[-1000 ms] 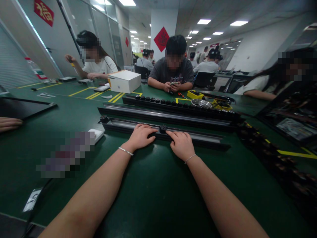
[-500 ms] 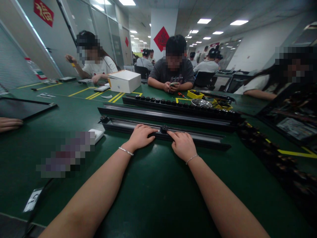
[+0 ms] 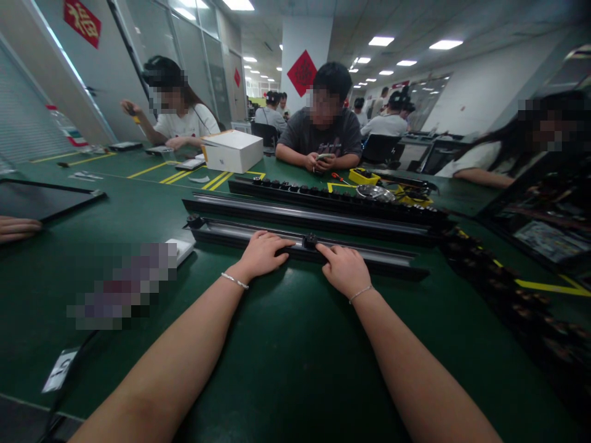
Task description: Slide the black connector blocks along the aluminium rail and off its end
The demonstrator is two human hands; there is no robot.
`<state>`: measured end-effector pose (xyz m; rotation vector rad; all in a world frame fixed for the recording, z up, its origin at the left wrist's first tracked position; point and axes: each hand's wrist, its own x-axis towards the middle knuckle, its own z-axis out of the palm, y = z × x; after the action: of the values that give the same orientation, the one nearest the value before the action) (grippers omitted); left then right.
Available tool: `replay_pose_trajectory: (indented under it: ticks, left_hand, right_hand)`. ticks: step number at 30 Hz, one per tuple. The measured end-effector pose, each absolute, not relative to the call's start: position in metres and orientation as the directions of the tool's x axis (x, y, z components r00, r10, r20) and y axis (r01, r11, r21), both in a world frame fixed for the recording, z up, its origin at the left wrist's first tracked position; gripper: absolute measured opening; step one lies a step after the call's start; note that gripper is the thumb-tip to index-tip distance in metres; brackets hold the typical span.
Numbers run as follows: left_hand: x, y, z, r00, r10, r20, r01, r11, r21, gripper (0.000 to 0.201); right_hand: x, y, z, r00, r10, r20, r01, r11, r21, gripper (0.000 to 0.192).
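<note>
A long black rail [image 3: 388, 263] with a shiny grey channel lies in front of me. Near its middle sits a small black block [image 3: 310, 240], with another black block [image 3: 194, 221] at its left end. My left hand [image 3: 264, 252] is closed over the rail's front wall, fingers inside the channel and thumb in front; its index fingertip points at the middle block, a small gap away. On the block's right side rests the index fingertip of my right hand [image 3: 345, 268]; the other fingers are curled, partly hidden, at the rail's front.
Behind lie a second black rail [image 3: 300, 215] and one carrying several black blocks [image 3: 295, 187]. A white power strip [image 3: 184, 251] is at left, near a co-worker's hand [image 3: 18, 229]. Further back are a white box [image 3: 233, 152] and a yellow tray [image 3: 364, 176]; dark parts line the right.
The middle block has shifted slightly right along the rail, together with my right hand. My left hand has stayed almost where it was, so a small gap now shows beside its fingertip.
</note>
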<state>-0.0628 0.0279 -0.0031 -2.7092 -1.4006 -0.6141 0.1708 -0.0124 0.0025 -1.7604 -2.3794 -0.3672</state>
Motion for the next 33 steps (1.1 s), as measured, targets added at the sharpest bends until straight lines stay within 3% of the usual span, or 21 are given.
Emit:
replay_pose_trajectory:
  ticks: [33]
  left_hand:
    - [-0.064, 0.029, -0.004, 0.510, 0.786, 0.351, 0.798, -0.584, 0.148, 0.035]
  right_hand:
    - [0.194, -0.012, 0.003, -0.307, 0.830, 0.465, 0.948, 0.307, 0.078, 0.032]
